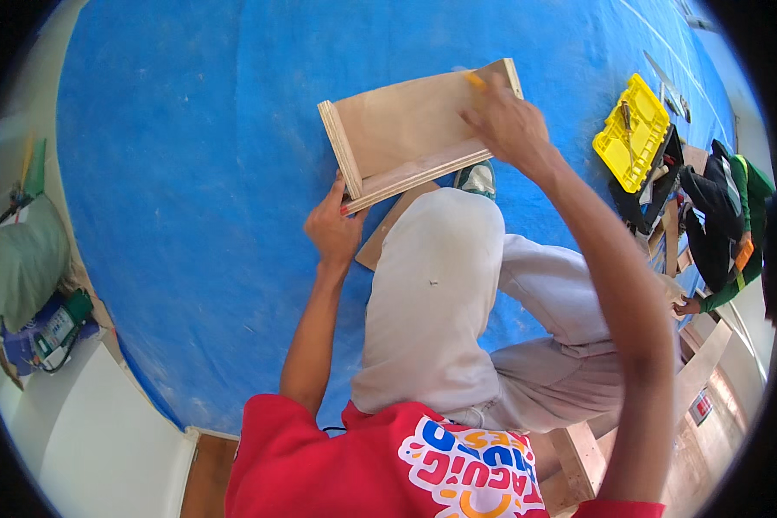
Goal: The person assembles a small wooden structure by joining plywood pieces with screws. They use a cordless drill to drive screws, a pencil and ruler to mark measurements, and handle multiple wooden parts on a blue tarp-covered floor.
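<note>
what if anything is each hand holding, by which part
Left hand: the open plywood box, by its near left corner. Right hand: blurred; apparently a small orange item, its gripped part unclear.

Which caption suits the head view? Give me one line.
Left hand holding a plywood tray, blurred right hand with something orange over it.

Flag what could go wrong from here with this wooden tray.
1. Twisting: the left hand steadies the wooden tray at its near-left corner, while the right hand works near the opposite end; pressure there could swing it.
2. Scraped knuckles: the right hand, blurred, is close to the tray's raised right end wall.
3. Slipping: the yellow item at its fingertips, too blurred to identify, might skid into that wall.
</note>
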A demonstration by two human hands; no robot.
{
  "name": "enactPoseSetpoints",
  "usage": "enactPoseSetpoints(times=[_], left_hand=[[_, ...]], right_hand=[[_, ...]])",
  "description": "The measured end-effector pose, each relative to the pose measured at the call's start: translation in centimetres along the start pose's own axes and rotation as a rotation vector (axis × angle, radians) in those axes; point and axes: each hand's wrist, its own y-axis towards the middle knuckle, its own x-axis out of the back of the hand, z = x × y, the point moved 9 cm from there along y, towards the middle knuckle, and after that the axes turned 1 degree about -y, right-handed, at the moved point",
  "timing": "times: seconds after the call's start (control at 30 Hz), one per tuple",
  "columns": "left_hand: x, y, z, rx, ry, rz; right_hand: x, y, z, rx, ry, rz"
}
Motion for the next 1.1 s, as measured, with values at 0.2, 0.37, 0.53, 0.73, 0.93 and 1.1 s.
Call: enactPoseSetpoints(times=[0.2,0.37,0.53,0.73,0.93,1.1], left_hand=[[-0.1,0.2,0.3,-0.029,-0.057,-0.018],[-0.6,-0.1,1.1,0.041,-0.009,0.083],[-0.5,-0.3,0.4,0.022,0.016,0.082],[-0.6,-0.5,0.4,0.064,0.044,0.06],[-0.6,-0.5,0.6,0.025,0.063,0.079],[-0.7,-0.6,0.6,0.035,0.066,0.065]], right_hand=[[-9.6,2.5,10.7,0.517,0.015,0.654],[-15.5,7.3,14.1,0.509,0.095,0.56],[-18.2,8.0,13.9,0.383,0.212,0.569],[-18.8,7.4,15.5,0.476,0.132,0.499],[-19.1,7.7,16.5,0.465,0.188,0.531],[-19.3,8.3,17.0,0.364,0.326,0.531]])
